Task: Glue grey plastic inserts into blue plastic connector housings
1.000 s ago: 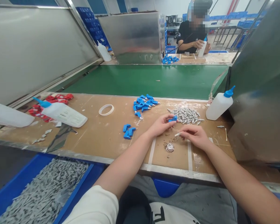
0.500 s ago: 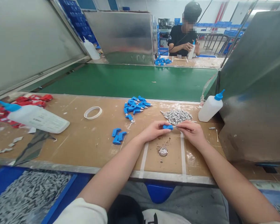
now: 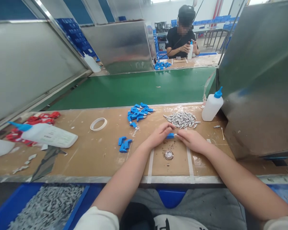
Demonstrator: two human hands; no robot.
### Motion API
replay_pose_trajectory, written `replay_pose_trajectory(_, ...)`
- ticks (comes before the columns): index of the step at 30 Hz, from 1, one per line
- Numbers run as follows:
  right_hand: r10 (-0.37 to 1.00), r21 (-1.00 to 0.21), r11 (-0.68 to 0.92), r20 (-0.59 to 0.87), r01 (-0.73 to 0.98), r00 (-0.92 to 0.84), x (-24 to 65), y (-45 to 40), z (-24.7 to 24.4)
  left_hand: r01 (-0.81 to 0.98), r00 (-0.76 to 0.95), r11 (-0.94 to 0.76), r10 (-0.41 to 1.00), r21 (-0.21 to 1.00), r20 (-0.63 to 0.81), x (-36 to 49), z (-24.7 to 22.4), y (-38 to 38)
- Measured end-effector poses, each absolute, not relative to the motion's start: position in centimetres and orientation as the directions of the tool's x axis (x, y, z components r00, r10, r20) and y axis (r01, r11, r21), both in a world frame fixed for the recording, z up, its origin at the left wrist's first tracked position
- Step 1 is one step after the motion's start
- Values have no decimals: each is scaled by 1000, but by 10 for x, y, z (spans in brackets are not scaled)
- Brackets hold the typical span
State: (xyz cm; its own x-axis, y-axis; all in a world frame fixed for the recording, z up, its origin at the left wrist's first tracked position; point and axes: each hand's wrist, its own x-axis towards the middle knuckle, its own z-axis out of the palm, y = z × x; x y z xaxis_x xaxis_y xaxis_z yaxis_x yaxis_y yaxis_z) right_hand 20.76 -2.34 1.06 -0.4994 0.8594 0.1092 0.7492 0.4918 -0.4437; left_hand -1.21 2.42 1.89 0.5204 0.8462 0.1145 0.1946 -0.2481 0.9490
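Note:
A small blue plastic piece [image 3: 170, 136] with a pale tip lies between my two hands, low over the table. My left hand [image 3: 159, 135] curves around it from the left, fingers reaching over it and partly hiding it. My right hand [image 3: 193, 140] comes from the right, its fingers pressed together at the pale tip; what they pinch is hidden. Just beyond my hands is a pile of small grey pointed parts [image 3: 182, 120]. Behind and to the left is a heap of blue pieces with pale tips [image 3: 138, 112]. Several plain blue pieces [image 3: 124, 144] lie left of my left forearm.
A round metal object [image 3: 169, 155] sits before me. A white bottle [image 3: 212, 107] stands at right; another bottle [image 3: 48, 135] lies left near red items [image 3: 54, 115] and a tape roll [image 3: 98, 124]. Beyond the green belt [image 3: 134, 88] a person [image 3: 182, 40] holds a bottle. A blue bin [image 3: 85, 195] contains grey parts.
My hands have sunk slightly toward the table, and my fingers now cover more of the blue piece. The camera view has shifted a little.

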Motion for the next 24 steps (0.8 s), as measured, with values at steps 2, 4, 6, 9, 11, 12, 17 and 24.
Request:
replay_pose_trajectory(2, 858, -484, 491, 122, 724, -500, 204, -24, 8, -49, 350, -155, 922, 987, 162, 1, 17, 27)
replay_pose_trajectory(4, 855, -519, 489, 126, 701, -504, 200, -24, 4, -262, 294, -45, 948, 964, 124, 14, 15, 28)
replay_pose_trajectory(6, 861, -546, 473, 118, 692, -495, 197, -23, -1, -380, 317, 29, 943, 924, 101, 24, 13, 28)
replay_pose_trajectory(9, 883, -561, 436, 114, 704, -456, 194, -21, -8, -464, 285, 22, 950, 885, 126, 32, 10, 25)
replay_pose_trajectory(11, 896, -563, 413, 112, 716, -429, 194, -20, -12, -485, 261, -10, 953, 875, 155, 34, 10, 22)
replay_pose_trajectory(12, 899, -562, 408, 109, 719, -425, 194, -19, -13, -487, 251, -23, 954, 873, 166, 34, 10, 21)
replay_pose_trajectory(17, 895, -552, 415, 107, 723, -432, 195, -17, -15, -473, 230, -45, 958, 880, 173, 36, 6, 21)
replay_pose_trajectory(24, 896, -520, 427, 135, 740, -422, 195, -20, -13, -191, 164, -234, 950, 953, 266, 28, 14, 25)
